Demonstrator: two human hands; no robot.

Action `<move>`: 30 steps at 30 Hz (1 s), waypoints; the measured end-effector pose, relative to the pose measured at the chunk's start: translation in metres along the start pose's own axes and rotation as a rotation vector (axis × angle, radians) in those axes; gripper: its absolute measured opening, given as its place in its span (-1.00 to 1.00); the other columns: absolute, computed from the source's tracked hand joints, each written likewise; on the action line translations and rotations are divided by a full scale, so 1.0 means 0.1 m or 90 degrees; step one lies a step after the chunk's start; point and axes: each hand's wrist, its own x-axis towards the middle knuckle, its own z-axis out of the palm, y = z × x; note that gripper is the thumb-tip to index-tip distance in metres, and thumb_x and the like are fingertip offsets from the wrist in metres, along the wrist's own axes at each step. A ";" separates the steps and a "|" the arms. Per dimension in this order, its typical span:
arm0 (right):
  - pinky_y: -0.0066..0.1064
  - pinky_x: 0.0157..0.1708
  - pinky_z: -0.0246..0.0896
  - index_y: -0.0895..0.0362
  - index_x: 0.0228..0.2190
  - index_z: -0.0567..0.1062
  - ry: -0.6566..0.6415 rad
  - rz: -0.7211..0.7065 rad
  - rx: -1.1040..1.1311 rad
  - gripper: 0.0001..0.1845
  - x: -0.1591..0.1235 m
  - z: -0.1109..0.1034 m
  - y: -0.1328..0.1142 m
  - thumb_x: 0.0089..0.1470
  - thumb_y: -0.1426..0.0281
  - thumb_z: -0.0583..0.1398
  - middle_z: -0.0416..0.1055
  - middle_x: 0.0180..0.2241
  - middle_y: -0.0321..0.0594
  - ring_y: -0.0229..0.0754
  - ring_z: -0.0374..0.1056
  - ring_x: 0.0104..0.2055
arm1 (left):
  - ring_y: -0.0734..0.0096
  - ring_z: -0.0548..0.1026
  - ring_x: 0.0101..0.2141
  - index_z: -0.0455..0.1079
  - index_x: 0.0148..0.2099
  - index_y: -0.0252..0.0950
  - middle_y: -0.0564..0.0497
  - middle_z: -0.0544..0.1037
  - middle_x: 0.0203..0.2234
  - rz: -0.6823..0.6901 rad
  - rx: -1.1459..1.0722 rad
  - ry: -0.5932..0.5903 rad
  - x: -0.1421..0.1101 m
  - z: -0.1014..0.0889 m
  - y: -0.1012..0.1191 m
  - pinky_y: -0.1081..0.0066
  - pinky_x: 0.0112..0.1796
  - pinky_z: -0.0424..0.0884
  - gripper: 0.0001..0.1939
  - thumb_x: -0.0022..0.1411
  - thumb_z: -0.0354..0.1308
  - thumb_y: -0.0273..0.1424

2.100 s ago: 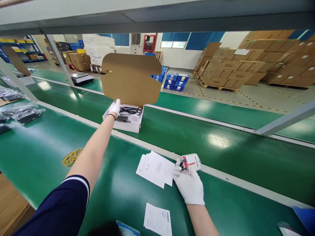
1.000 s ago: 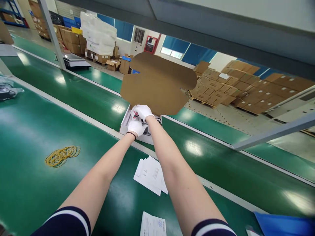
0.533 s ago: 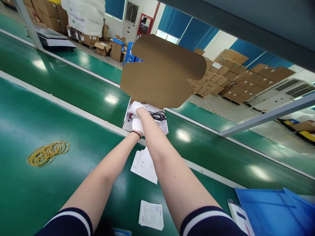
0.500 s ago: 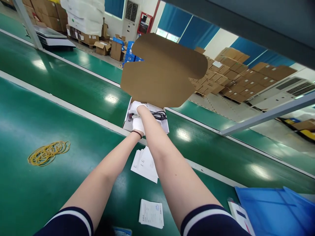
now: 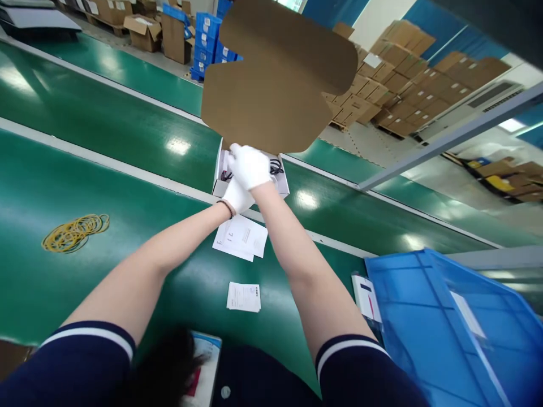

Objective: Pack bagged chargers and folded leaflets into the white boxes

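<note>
An open white box [image 5: 283,185] stands on the far green belt, its brown cardboard lid [image 5: 275,79] raised upright behind it. A black cable [image 5: 276,167] lies inside. Both my hands wear white gloves and reach into the box's left part. My right hand [image 5: 250,167] lies on top, with its fingers curled down into the box; what they hold is hidden. My left hand [image 5: 236,198] sits just under it at the box's near wall, its fingers covered by the right hand.
White paper sheets [image 5: 240,237] and a small leaflet [image 5: 244,297] lie on the near belt. Yellow rubber bands [image 5: 74,232] lie at left. A blue crate [image 5: 445,328] stands at right, with a white packet [image 5: 365,294] beside it. Stacked cardboard boxes [image 5: 407,45] fill the floor behind.
My right hand carried a small red and white packet from the near belt to the box and joined my left hand there. The view has since dipped down, bringing the blue crate in.
</note>
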 end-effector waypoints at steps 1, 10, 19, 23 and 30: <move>-0.09 0.07 0.12 0.19 -0.02 0.46 0.048 -0.013 0.001 -0.58 -0.23 -0.03 0.14 0.34 0.30 -0.09 0.41 -0.01 -0.01 0.08 0.28 0.07 | 0.18 0.41 0.03 0.46 -0.01 -0.45 -0.19 0.48 -0.03 0.075 0.022 -0.017 -0.10 -0.08 -0.04 0.26 0.13 0.30 -0.53 0.35 0.01 -0.12; -0.04 0.14 0.10 0.11 0.15 0.37 -0.171 0.046 0.005 -0.07 -1.59 0.74 0.98 -0.19 -0.06 0.36 0.15 0.26 0.02 0.23 0.08 0.23 | 0.13 0.47 -0.06 0.45 -0.11 -0.22 -0.08 0.52 -0.09 0.217 0.303 0.057 -0.90 -0.80 -0.67 0.27 -0.11 0.37 -0.58 0.45 -0.22 -0.21; -0.01 0.13 0.10 0.15 0.16 0.33 -0.131 0.078 0.026 -0.11 -1.63 0.76 1.08 -0.13 -0.02 0.33 0.16 0.26 0.03 0.23 0.09 0.23 | 0.25 0.41 0.13 0.52 0.04 -0.24 0.02 0.48 0.12 0.181 0.157 0.098 -1.41 -0.84 -0.88 0.33 0.18 0.28 -0.60 0.40 -0.07 -0.22; 0.03 0.15 0.05 0.12 0.02 0.46 -0.136 0.050 0.000 -0.22 -1.59 0.76 1.08 -0.18 -0.04 0.35 0.23 0.22 0.00 0.24 0.09 0.22 | 0.23 0.46 0.09 0.54 0.04 -0.31 -0.05 0.50 0.08 0.242 0.134 0.112 -1.52 -0.78 -0.91 0.31 0.16 0.33 -0.56 0.40 -0.07 -0.21; -0.13 -0.05 0.21 0.11 -0.30 0.46 0.065 0.142 0.217 -0.71 -1.85 0.71 1.03 0.02 0.17 0.25 0.49 -0.18 -0.10 0.05 0.35 -0.09 | 0.21 0.44 0.11 0.53 0.04 -0.37 -0.12 0.50 0.07 0.209 0.027 0.101 -1.56 -0.80 -0.95 0.26 0.20 0.28 -0.56 0.38 -0.04 -0.22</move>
